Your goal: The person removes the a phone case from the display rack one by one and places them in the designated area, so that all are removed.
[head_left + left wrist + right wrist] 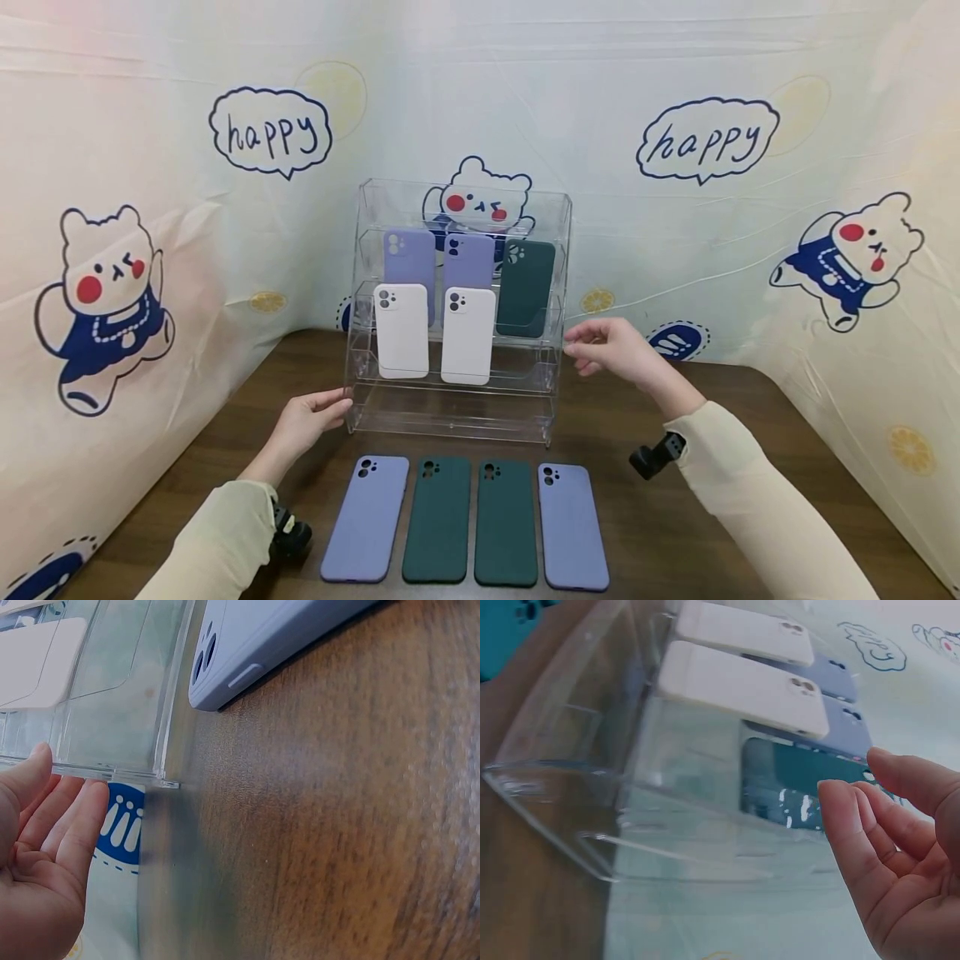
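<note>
Glossy clear plastic rack [453, 417], smooth matt phone cases [436, 521], wood-grained tabletop [630, 533], creased cloth-like backdrop [487, 75]

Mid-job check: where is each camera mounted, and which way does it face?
Head: on the person's head, facing forward and down at the clear tiered stand; left hand, right hand and both forearms show.
Left wrist: on that wrist, facing the stand's left side and the wooden table; only the left hand shows.
Right wrist: on that wrist, facing the stand's right side; only the right hand shows.
Shared: head and right wrist views both show two white phone cases.
</note>
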`<state>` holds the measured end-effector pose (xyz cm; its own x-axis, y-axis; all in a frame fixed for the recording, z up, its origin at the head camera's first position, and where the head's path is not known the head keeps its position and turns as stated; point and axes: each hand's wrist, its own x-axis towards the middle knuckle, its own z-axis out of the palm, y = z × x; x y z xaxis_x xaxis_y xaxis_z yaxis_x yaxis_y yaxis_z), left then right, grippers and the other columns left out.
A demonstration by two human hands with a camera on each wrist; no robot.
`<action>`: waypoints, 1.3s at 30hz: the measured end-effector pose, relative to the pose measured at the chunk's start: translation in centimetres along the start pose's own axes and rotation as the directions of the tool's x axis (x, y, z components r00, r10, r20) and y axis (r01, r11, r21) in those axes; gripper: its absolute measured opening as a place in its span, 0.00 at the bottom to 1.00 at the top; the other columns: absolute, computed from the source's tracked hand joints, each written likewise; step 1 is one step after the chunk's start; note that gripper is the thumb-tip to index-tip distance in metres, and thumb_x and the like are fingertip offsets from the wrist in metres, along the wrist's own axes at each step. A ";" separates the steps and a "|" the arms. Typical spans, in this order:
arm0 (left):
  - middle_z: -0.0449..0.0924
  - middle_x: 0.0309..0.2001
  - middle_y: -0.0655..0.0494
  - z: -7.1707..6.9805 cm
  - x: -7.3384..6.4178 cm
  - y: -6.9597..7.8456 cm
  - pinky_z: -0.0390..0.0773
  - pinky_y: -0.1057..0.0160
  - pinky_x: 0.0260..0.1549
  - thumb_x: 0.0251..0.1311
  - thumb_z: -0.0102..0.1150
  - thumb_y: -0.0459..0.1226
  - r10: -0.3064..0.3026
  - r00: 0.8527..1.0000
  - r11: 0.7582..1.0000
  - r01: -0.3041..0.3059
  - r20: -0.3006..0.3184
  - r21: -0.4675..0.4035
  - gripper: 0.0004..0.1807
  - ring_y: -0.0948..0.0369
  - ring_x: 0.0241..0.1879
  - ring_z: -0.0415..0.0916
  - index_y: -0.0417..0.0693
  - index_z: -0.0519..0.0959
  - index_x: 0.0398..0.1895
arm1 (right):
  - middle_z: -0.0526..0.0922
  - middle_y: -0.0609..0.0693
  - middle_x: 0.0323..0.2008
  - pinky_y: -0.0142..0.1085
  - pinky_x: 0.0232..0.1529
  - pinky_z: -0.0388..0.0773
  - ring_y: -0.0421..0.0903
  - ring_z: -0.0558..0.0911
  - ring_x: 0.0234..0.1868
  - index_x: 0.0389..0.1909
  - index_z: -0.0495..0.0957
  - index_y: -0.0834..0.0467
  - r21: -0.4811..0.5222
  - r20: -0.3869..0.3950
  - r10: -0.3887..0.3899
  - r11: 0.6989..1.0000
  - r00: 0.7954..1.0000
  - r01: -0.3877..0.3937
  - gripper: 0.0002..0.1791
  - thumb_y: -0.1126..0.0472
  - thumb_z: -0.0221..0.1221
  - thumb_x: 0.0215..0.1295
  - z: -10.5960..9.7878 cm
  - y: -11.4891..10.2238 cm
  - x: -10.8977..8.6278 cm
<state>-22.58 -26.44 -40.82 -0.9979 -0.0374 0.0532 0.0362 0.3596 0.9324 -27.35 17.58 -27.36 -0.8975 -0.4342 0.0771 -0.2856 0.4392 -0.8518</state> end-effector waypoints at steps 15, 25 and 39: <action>0.66 0.58 0.33 0.0 0.0 -0.1 0.78 0.60 0.43 0.64 0.53 0.36 0.004 1.000 1.000 -0.004 0.000 0.013 0.25 0.44 0.53 0.69 0.27 0.66 0.59 | 0.77 0.66 0.41 0.41 0.37 0.82 0.58 0.80 0.38 0.51 0.73 0.66 -0.002 -0.091 -0.031 1.000 0.995 0.031 0.20 0.60 0.60 0.62 0.8 -3.5 5.0; 0.66 0.58 0.34 0.0 0.1 -0.2 0.78 0.61 0.43 0.64 0.53 0.35 0.007 1.000 1.000 -0.007 -0.002 0.008 0.25 0.44 0.54 0.69 0.27 0.66 0.59 | 0.79 0.59 0.39 0.38 0.34 0.82 0.58 0.80 0.41 0.53 0.72 0.65 0.033 -0.120 -0.048 0.998 0.992 0.053 0.21 0.61 0.61 0.60 3.3 -4.1 8.0; 0.66 0.58 0.34 0.0 0.2 -0.3 0.78 0.60 0.43 0.64 0.53 0.36 0.003 1.000 1.000 -0.003 0.002 0.011 0.25 0.44 0.54 0.68 0.27 0.65 0.59 | 0.77 0.56 0.42 0.36 0.34 0.82 0.51 0.78 0.41 0.52 0.74 0.61 0.046 -0.190 -0.024 0.998 0.982 0.033 0.19 0.61 0.62 0.59 6.8 -3.9 9.8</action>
<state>-22.82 -26.59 -41.09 -0.9979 -0.0348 0.0550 0.0383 0.3699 0.9283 -32.78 6.28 -26.79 -0.9379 -0.2872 0.1944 -0.2994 0.3876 -0.8719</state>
